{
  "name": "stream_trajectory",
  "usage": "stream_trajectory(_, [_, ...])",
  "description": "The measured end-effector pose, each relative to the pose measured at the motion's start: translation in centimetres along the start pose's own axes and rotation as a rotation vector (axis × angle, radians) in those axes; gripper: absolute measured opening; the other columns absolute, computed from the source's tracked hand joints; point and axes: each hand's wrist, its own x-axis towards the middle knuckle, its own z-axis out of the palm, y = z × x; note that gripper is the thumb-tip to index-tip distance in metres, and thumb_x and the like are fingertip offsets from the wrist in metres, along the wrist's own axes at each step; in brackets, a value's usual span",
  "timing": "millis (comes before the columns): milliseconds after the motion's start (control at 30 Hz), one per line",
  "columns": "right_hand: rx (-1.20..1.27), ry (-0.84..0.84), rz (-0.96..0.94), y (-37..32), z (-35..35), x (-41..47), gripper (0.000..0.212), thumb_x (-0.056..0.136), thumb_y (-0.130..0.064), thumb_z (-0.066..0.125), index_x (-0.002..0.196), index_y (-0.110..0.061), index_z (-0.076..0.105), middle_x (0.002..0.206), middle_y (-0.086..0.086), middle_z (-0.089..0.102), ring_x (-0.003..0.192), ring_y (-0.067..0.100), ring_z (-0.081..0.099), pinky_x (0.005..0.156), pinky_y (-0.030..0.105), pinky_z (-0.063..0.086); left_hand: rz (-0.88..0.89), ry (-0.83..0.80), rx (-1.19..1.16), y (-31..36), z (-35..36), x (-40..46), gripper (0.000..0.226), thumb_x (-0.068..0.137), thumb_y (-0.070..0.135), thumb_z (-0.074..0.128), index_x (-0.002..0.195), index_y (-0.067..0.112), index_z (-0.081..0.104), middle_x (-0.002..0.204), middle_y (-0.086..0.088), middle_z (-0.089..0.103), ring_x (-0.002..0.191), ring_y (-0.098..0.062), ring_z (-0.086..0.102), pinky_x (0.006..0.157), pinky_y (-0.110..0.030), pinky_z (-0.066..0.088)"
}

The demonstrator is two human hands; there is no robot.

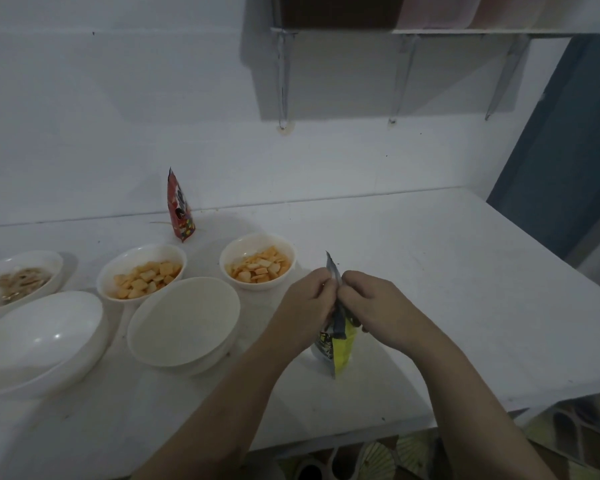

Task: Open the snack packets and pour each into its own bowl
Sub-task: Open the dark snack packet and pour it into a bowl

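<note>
— Yellow and black, that was the snack packet point(336, 344). It stood up on the white table point(430, 271), to the right of all the bowls and near the front edge.

— Who held it?

— Both hands did. The left hand point(309, 299) pinched the top of the packet from the left side. The right hand point(371, 296) pinched the top from the right side. Their fingers were curled and almost touched each other over the packet's top edge. A thin bit of the top stuck up between them.

— Was the packet open?

— I could not tell. The hands hid the top.

— Where were the bowls?

— Left of the hands. An empty white bowl point(184, 320) sat closest to the packet. Another empty bowl point(39, 341) sat far to the left, near the front. Behind them, two bowls had orange square snacks in them, one in the middle point(141, 271) and one more to the right point(258, 261). A fifth bowl point(18, 278) at the far left edge had brown snacks in it.

— Anything else?

— A red packet point(180, 209) stood far back, beside the white wall point(118, 116). A shelf point(430, 31) hung on the wall above the table.
</note>
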Motion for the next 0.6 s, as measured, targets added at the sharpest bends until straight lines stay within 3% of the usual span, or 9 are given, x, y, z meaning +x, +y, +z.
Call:
stream_trajectory(133, [-0.063, 0.067, -0.093, 0.4, 0.2, -0.1, 0.026, 0.094, -0.026, 0.046, 0.073, -0.013, 0.040, 0.066, 0.003, 0.051, 0.060, 0.015, 0.041, 0.059, 0.034, 0.036, 0.114, 0.027, 0.047, 0.2, -0.1, -0.1, 0.030, 0.099, 0.012, 0.043, 0.070, 0.017, 0.037, 0.056, 0.013, 0.039, 0.057, -0.007, 0.033, 0.058, -0.029, 0.030])
stream_trajectory(267, [-0.081, 0.094, -0.109, 1.4, 0.3, 0.1, 0.028, 0.094, -0.031, 0.044, 0.069, -0.021, 0.037, 0.059, -0.007, 0.045, 0.056, 0.012, 0.035, 0.057, 0.034, 0.032, 0.119, 0.003, 0.035, -0.1, 0.0, -0.1, 0.027, 0.099, 0.010, 0.043, 0.072, 0.013, 0.041, 0.059, 0.012, 0.041, 0.058, -0.007, 0.036, 0.058, -0.027, 0.032])
stream_trajectory(400, [-0.065, 0.137, -0.076, 1.2, 0.7, -0.1, 0.027, 0.086, -0.044, 0.036, 0.066, -0.027, 0.041, 0.062, -0.005, 0.057, 0.061, 0.021, 0.053, 0.063, 0.045, 0.050, 0.113, -0.034, -0.023, -0.8, 0.0, -0.3, 0.021, 0.097, 0.013, 0.042, 0.079, 0.003, 0.044, 0.062, 0.007, 0.042, 0.060, -0.012, 0.037, 0.059, -0.033, 0.032])
stream_trajectory(500, [-0.072, 0.170, -0.070, 1.0, 0.9, -0.1, 0.038, 0.084, -0.052, 0.030, 0.074, -0.018, 0.044, 0.068, 0.003, 0.061, 0.070, 0.029, 0.060, 0.069, 0.054, 0.054, 0.111, -0.079, -0.001, -0.4, -0.2, -0.1, 0.029, 0.099, 0.008, 0.041, 0.072, 0.016, 0.046, 0.057, 0.014, 0.047, 0.056, -0.007, 0.040, 0.060, -0.030, 0.034])
stream_trajectory(600, [-0.029, 0.172, -0.074, 1.3, 1.1, 0.0, 0.033, 0.088, -0.042, 0.033, 0.075, -0.014, 0.044, 0.070, 0.009, 0.059, 0.072, 0.034, 0.056, 0.068, 0.054, 0.051, 0.096, -0.088, -0.015, -0.1, -0.3, -0.3, 0.045, 0.099, 0.003, 0.039, 0.067, 0.033, 0.049, 0.055, 0.017, 0.053, 0.054, -0.001, 0.043, 0.060, -0.027, 0.035])
